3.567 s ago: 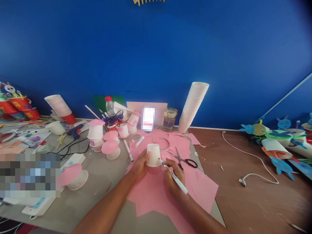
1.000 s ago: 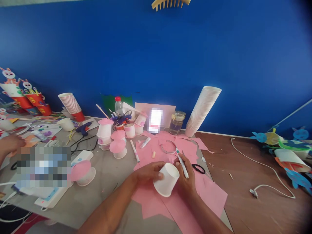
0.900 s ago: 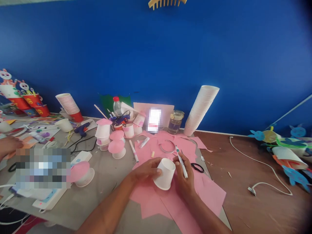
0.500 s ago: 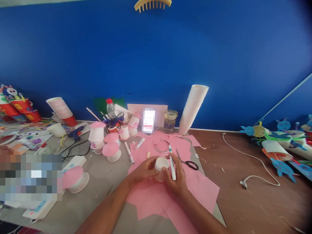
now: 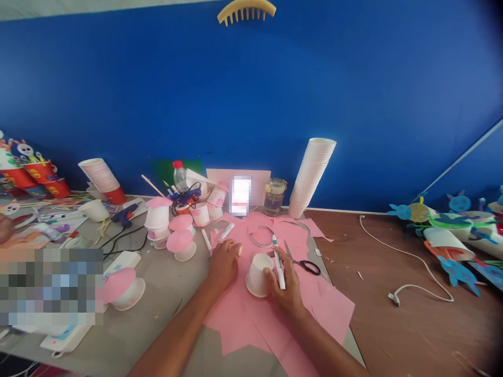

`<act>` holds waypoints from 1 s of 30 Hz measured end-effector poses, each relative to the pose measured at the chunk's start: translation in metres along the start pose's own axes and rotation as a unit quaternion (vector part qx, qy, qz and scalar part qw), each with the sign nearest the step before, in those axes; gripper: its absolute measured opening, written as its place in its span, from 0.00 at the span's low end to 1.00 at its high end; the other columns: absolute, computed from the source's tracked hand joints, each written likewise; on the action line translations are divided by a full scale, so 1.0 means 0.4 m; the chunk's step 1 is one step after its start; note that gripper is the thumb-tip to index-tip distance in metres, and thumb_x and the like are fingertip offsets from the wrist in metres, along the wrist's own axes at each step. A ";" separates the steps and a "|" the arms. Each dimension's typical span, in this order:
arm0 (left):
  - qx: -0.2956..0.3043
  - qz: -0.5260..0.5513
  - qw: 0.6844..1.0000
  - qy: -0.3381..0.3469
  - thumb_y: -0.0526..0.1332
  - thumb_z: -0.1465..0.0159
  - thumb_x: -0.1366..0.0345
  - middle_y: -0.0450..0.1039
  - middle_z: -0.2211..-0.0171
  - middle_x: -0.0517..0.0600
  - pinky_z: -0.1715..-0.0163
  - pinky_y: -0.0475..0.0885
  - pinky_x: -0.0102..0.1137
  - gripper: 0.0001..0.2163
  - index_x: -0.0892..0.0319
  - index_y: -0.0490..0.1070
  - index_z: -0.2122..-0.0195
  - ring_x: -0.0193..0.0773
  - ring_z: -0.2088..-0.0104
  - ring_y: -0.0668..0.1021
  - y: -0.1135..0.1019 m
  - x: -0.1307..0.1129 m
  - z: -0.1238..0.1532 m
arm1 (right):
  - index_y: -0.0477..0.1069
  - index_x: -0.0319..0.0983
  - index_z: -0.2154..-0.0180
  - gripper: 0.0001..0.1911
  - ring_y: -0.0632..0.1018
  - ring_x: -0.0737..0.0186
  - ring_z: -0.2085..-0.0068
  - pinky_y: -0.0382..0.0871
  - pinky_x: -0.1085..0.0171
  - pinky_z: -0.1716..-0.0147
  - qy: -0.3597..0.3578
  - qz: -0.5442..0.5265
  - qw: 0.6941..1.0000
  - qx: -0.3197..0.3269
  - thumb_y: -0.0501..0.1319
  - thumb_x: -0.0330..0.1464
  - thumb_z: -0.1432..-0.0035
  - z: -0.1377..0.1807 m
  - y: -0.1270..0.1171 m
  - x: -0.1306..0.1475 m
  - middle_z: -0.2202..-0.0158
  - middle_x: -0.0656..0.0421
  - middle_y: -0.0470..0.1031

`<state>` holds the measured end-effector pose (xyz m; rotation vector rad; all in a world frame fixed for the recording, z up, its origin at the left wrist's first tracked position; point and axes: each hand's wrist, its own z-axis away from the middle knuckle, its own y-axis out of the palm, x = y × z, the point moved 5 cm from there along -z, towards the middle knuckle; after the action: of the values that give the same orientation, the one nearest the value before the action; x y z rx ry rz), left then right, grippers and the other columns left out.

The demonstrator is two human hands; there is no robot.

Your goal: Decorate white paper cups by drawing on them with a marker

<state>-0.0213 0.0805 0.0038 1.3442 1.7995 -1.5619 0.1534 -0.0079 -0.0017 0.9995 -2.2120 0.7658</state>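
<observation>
A white paper cup (image 5: 259, 275) stands upside down on the pink paper in front of me. My right hand (image 5: 286, 285) has its thumb against the cup's side and a white marker (image 5: 279, 267) with a green tip end held along its fingers. Left of the cup, my left hand (image 5: 225, 267) is curled low over the paper, its fingertips at a small pale yellow piece (image 5: 239, 251). Another white marker (image 5: 206, 239) is partly hidden behind that hand. Black-handled scissors (image 5: 308, 266) lie right of the right hand.
Pink paper sheets (image 5: 236, 332) cover the table's middle. A tall stack of cups (image 5: 312, 178), a lidded jar (image 5: 274, 196) and a bright phone screen (image 5: 240, 193) stand behind. Pink-topped cups (image 5: 183, 246) and a power strip (image 5: 74, 335) are left; a white cable (image 5: 412, 254) lies right.
My left hand has let go of the cup and moved left and away from me to the small pale yellow piece. My right hand stays at the cup with the marker.
</observation>
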 end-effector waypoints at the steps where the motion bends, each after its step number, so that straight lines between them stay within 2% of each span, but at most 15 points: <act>1: 0.027 -0.073 0.997 0.004 0.56 0.44 0.77 0.74 0.56 0.54 0.52 0.62 0.40 0.15 0.54 0.76 0.61 0.49 0.56 0.70 0.008 0.000 0.002 | 0.61 0.41 0.42 0.23 0.76 0.50 0.52 0.71 0.50 0.53 -0.001 -0.003 1.000 0.003 0.58 0.39 0.37 -0.001 0.001 0.000 0.54 0.50 0.74; 3: 0.069 -0.196 0.978 0.011 0.52 0.42 0.78 0.74 0.53 0.54 0.54 0.63 0.41 0.17 0.55 0.74 0.57 0.48 0.57 0.71 0.024 0.001 0.005 | 0.62 0.40 0.43 0.23 0.76 0.50 0.53 0.71 0.49 0.53 -0.003 -0.007 1.000 0.010 0.58 0.40 0.37 -0.002 0.002 0.001 0.55 0.50 0.74; 5: 0.091 -0.265 0.960 0.024 0.48 0.39 0.78 0.74 0.52 0.54 0.55 0.64 0.40 0.17 0.57 0.72 0.56 0.47 0.56 0.72 0.035 0.002 0.006 | 0.62 0.41 0.43 0.23 0.76 0.51 0.54 0.71 0.49 0.53 -0.005 -0.010 1.000 0.017 0.58 0.40 0.37 -0.003 0.003 0.001 0.55 0.50 0.74; 8: 0.102 -0.280 0.953 0.061 0.47 0.36 0.76 0.74 0.52 0.55 0.54 0.66 0.40 0.15 0.58 0.71 0.58 0.45 0.56 0.73 0.042 0.004 0.004 | 0.61 0.43 0.43 0.23 0.76 0.51 0.53 0.71 0.50 0.53 -0.002 -0.015 1.000 0.025 0.58 0.39 0.37 -0.004 0.005 0.002 0.54 0.50 0.74; 11: 0.097 -0.238 0.962 0.093 0.48 0.35 0.73 0.74 0.56 0.55 0.53 0.66 0.41 0.12 0.57 0.70 0.61 0.45 0.56 0.74 0.041 0.005 0.002 | 0.62 0.43 0.43 0.23 0.76 0.52 0.54 0.71 0.51 0.54 0.000 -0.039 0.999 0.025 0.59 0.39 0.38 -0.006 0.000 0.006 0.55 0.51 0.75; 14: 0.055 -0.123 0.986 0.094 0.51 0.35 0.69 0.73 0.58 0.56 0.53 0.67 0.41 0.08 0.58 0.70 0.64 0.45 0.56 0.74 0.028 -0.001 -0.002 | 0.63 0.43 0.43 0.22 0.76 0.53 0.54 0.70 0.52 0.54 0.019 -0.086 0.996 0.007 0.58 0.39 0.37 -0.013 -0.015 0.008 0.56 0.52 0.75; 17: 0.011 0.086 0.996 0.008 0.54 0.34 0.61 0.73 0.61 0.54 0.58 0.69 0.37 0.09 0.58 0.70 0.60 0.41 0.62 0.75 0.015 0.002 -0.003 | 0.67 0.43 0.46 0.18 0.77 0.54 0.57 0.70 0.55 0.57 0.096 -0.150 0.983 -0.040 0.57 0.40 0.36 -0.022 -0.035 -0.007 0.60 0.55 0.76; 19: 0.011 0.240 0.968 -0.078 0.53 0.34 0.56 0.74 0.66 0.51 0.61 0.70 0.35 0.12 0.58 0.71 0.59 0.38 0.67 0.75 0.023 0.007 0.002 | 0.70 0.42 0.51 0.16 0.76 0.56 0.61 0.70 0.57 0.60 0.173 -0.192 0.964 -0.066 0.57 0.42 0.36 -0.022 -0.040 -0.026 0.64 0.57 0.75; 22: 0.025 0.420 0.895 -0.150 0.58 0.36 0.51 0.73 0.69 0.49 0.66 0.70 0.32 0.15 0.59 0.72 0.64 0.35 0.71 0.75 0.045 0.000 0.011 | 0.74 0.41 0.56 0.17 0.74 0.58 0.64 0.67 0.58 0.60 0.243 -0.237 0.939 -0.061 0.56 0.45 0.37 -0.019 -0.029 -0.044 0.69 0.58 0.74; 25: 0.021 0.482 0.855 -0.188 0.63 0.40 0.51 0.74 0.69 0.49 0.71 0.68 0.28 0.15 0.61 0.72 0.68 0.31 0.75 0.74 0.057 -0.003 0.016 | 0.77 0.41 0.59 0.19 0.73 0.59 0.65 0.64 0.57 0.57 0.259 -0.279 0.924 -0.031 0.54 0.46 0.36 -0.015 -0.011 -0.049 0.73 0.59 0.72; 27: 0.013 0.486 0.851 -0.199 0.64 0.41 0.52 0.74 0.69 0.49 0.72 0.67 0.28 0.15 0.61 0.73 0.69 0.30 0.76 0.73 0.059 -0.004 0.018 | 0.77 0.40 0.61 0.18 0.72 0.59 0.67 0.64 0.58 0.59 0.278 -0.309 0.910 -0.008 0.55 0.45 0.37 -0.011 0.001 -0.050 0.75 0.60 0.71; 30: 0.007 0.483 0.852 -0.203 0.65 0.41 0.53 0.76 0.68 0.50 0.72 0.67 0.28 0.14 0.61 0.73 0.68 0.29 0.76 0.73 0.058 -0.005 0.018 | 0.75 0.41 0.63 0.12 0.69 0.61 0.72 0.61 0.62 0.67 0.317 -0.344 0.884 0.021 0.59 0.42 0.41 -0.005 0.017 -0.052 0.79 0.62 0.69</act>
<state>-0.0027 0.0710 -0.0091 1.4301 0.6386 -1.1294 0.1599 0.0068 -0.0166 1.2276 -1.1660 0.6682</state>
